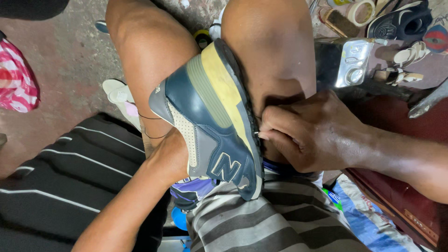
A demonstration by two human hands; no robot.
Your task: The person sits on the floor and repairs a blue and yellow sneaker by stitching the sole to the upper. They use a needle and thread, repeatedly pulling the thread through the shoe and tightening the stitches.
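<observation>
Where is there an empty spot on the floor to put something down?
Bare floor lies at upper left, between the pink striped bag and the knee. Top right is crowded: tape roll, black sandal, small sandals. Both hands, left hand and right hand, fill the lap around the sneaker.

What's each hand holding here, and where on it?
Left hand grips the navy, grey and yellow sneaker at its upper, near the opening. Right hand pinches a thin metal needle at the sole edge.

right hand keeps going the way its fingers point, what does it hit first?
The right hand points left, fingertips pinched at the sole edge of the blue sneaker. Going straight on, it would meet that sole edge first; they look to be touching already, though depth is unclear.
</observation>
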